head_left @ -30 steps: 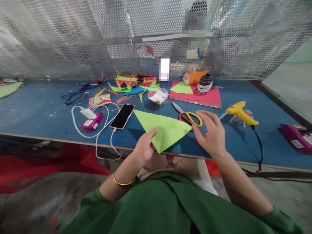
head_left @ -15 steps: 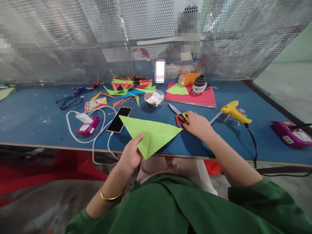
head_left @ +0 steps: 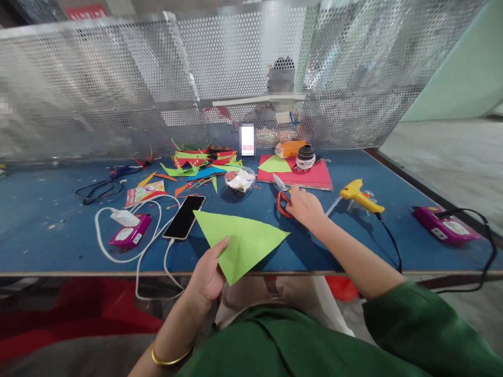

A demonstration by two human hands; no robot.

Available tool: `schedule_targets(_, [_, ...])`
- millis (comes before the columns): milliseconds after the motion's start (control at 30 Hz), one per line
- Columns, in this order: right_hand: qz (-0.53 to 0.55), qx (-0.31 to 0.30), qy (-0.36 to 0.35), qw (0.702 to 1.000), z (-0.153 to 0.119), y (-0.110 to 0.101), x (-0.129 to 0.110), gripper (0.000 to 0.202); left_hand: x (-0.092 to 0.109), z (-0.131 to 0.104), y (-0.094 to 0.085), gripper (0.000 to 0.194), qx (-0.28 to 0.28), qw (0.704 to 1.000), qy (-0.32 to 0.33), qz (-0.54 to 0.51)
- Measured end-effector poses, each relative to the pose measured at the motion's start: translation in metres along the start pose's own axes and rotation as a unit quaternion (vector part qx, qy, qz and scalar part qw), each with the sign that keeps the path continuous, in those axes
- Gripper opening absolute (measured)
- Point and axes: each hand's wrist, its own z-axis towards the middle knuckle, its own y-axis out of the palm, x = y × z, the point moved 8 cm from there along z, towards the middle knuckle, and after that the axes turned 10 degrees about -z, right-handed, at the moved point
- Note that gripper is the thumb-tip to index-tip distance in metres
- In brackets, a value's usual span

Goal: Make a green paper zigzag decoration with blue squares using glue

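Note:
A light green triangular sheet of paper (head_left: 251, 241) is pinched in my left hand (head_left: 210, 269), the thumb on top and the other fingers mostly beneath. Its lowest corner points toward my lap. To the right of the paper, my right hand (head_left: 306, 209) is closed on the handles of the scissors (head_left: 283, 204), which have red and yellow grips. The blades point away from me, toward the red sheets (head_left: 318, 178). On those sheets lie another green paper piece (head_left: 276, 164) and a dark spool wound with white string (head_left: 305, 158).
A phone (head_left: 184, 217) with a white cable lies left of the paper. Behind it are a bowl of scraps (head_left: 240, 180) and cut coloured paper. A yellow glue gun (head_left: 359, 195) and a purple box (head_left: 444, 225) stand right. A mesh screen (head_left: 137, 78) runs along the back.
The view has tilted up, so the table sits lower. My right hand now covers more of the scissors' handles, and the blades look closer together. The green paper is still in my left hand.

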Motion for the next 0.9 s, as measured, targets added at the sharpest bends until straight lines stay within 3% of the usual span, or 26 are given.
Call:
schedule_targets(167, [0.007, 0.002, 0.021, 1.0, 0.035, -0.002, 0.008, 0.031, -0.008, -0.004, 0.012, 0.026, -0.012, 1.0, -0.013, 0.0])
schedule_targets(267, [0.021, 0.013, 0.002, 1.0, 0.028, -0.01, 0.009, 0.025, -0.012, -0.005, 0.015, 0.026, -0.019, 1.0, -0.022, -0.002])
schedule_targets(400, [0.077, 0.099, -0.119, 0.985, -0.029, -0.032, -0.01, 0.042, -0.017, -0.001, 0.016, 0.022, -0.019, 0.999, -0.033, -0.005])
schedule_targets(467, [0.145, 0.235, -0.277, 0.92, -0.076, -0.053, -0.032, 0.056, -0.018, 0.004, 0.018, 0.019, -0.025, 0.999, -0.026, -0.002])
schedule_targets(500, [0.146, 0.263, -0.34, 0.891, -0.097, -0.054, -0.042, 0.064, -0.019, 0.007, 0.02, 0.018, -0.03, 0.999, -0.018, 0.001])
schedule_targets(567, [0.124, 0.269, -0.392, 0.871, -0.12, -0.044, -0.054, 0.066, -0.022, 0.012, 0.025, 0.017, -0.042, 0.999, -0.005, 0.007])
schedule_targets(667, [0.071, 0.278, -0.381, 0.879, -0.123, -0.025, -0.062, 0.046, -0.028, 0.016, 0.034, 0.02, -0.061, 0.998, 0.001, 0.028])
schedule_targets(800, [0.037, 0.327, -0.345, 0.879, -0.114, -0.017, -0.058, 0.038, -0.028, 0.017, 0.044, 0.03, -0.105, 0.991, 0.023, 0.075])
schedule_targets(867, [0.024, 0.337, -0.331, 0.881, -0.11, -0.015, -0.054, 0.038, -0.011, 0.018, 0.04, 0.042, -0.115, 0.977, 0.116, 0.135])
schedule_targets(900, [0.018, 0.338, -0.329, 0.881, -0.109, -0.014, -0.053, 0.038, 0.003, 0.017, 0.037, 0.049, -0.113, 0.956, 0.196, 0.188])
